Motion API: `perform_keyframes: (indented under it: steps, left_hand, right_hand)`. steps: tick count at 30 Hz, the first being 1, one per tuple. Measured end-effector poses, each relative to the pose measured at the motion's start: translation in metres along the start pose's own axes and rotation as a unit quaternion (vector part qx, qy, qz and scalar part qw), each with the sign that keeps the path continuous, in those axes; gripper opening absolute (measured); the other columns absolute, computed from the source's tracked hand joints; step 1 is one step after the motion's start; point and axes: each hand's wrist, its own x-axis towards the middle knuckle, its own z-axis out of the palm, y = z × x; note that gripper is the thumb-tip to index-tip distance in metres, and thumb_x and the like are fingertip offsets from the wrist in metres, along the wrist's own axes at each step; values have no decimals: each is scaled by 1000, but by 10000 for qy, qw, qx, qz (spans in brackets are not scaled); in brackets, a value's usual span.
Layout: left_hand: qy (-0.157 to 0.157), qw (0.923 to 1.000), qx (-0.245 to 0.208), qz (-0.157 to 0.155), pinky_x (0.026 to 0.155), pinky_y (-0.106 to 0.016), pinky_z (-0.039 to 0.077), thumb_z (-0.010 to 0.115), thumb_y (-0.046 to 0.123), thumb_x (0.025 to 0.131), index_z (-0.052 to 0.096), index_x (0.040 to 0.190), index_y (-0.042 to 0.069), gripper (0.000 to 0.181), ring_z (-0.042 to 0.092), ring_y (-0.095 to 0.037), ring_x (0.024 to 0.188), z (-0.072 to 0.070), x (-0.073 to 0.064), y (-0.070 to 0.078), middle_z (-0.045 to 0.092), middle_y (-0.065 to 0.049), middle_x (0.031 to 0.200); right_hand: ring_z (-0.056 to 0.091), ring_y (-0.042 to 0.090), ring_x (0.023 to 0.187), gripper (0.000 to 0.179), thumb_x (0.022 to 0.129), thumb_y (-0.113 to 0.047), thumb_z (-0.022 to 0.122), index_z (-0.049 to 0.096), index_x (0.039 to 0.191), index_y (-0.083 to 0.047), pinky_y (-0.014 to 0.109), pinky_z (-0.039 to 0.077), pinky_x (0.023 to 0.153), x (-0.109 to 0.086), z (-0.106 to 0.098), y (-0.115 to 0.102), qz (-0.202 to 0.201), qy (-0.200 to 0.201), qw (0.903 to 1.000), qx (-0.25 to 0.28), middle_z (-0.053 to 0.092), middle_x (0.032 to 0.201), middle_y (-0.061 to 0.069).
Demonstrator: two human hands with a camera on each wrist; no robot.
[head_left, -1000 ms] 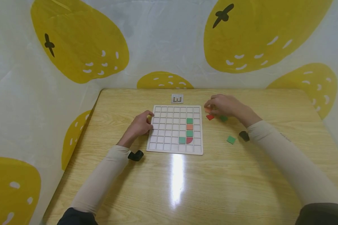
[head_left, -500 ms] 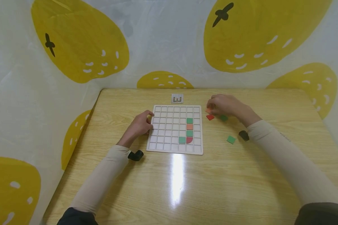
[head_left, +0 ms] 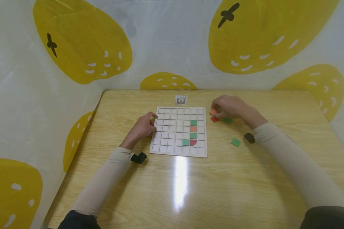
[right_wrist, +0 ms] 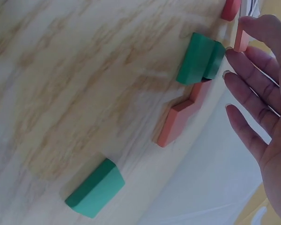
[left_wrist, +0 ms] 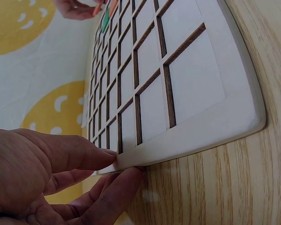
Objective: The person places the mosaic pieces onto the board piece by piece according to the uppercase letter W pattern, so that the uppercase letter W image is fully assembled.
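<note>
My left hand [head_left: 144, 125] holds the left rim of a white grid board [head_left: 167, 148]; in the left wrist view its fingertips meet at that edge. Set in the board's cells are green square tiles [head_left: 193, 122], an orange square tile [head_left: 193, 128] and a red quarter-round tile [head_left: 193, 142]. Beyond the board's right edge, my right hand [head_left: 232, 107] pinches an orange tile [right_wrist: 241, 38] between thumb and forefinger, the other fingers spread. A red tile [head_left: 214, 120] lies just below that hand, and green tiles [right_wrist: 196, 58] rest near the fingers.
A small card [head_left: 181, 100] with a brown pattern lies behind the board. One green tile [head_left: 236, 142] sits apart on the wooden table [head_left: 149, 190], toward the right forearm. More orange tiles [right_wrist: 175, 122] show in the right wrist view. A patterned cloth [head_left: 166, 38] hangs behind.
My right hand has shifted slightly to the right, and the orange tile at its fingertips looks tilted up. The left hand stays at the board's edge.
</note>
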Motion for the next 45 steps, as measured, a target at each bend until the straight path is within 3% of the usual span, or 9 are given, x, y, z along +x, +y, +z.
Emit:
perform_keyframes:
  steps: [6, 16, 24, 45]
  left_hand:
    - [-21, 10000, -52, -37, 59, -26, 51, 66, -2, 92, 49, 140, 9, 52, 59, -21, 70, 0, 0, 1, 57, -15, 100]
    - [-25, 10000, -24, -46, 59, -26, 51, 66, -2, 92, 49, 141, 9, 52, 59, -21, 70, -1, 0, 2, 57, -15, 101]
    - [-9, 10000, -16, -50, 59, -26, 51, 66, -2, 92, 49, 140, 10, 53, 59, -21, 71, 0, 1, 0, 57, -15, 101]
    - [5, 10000, -20, -39, 59, -26, 51, 67, -2, 92, 49, 140, 9, 52, 59, -21, 70, 2, 0, -1, 56, -14, 99]
  right_hand:
    - [63, 15, 85, 16, 86, -34, 77, 71, 94, -22, 39, 53, 75, -2, -3, -3, -253, 118, 9996, -43, 70, 90, -6]
    - [66, 14, 92, 12, 86, -32, 78, 71, 95, -26, 40, 54, 80, -5, -6, -9, -439, -29, 9989, 143, 71, 93, -9]
    - [66, 16, 92, 17, 87, -30, 76, 73, 101, -20, 44, 54, 80, -9, -14, -26, -731, 21, 9972, 140, 72, 96, -5]
    - [64, 18, 93, 21, 87, -25, 78, 73, 106, -20, 38, 52, 79, -11, -17, -62, -1235, -131, 9919, 266, 70, 97, -7]
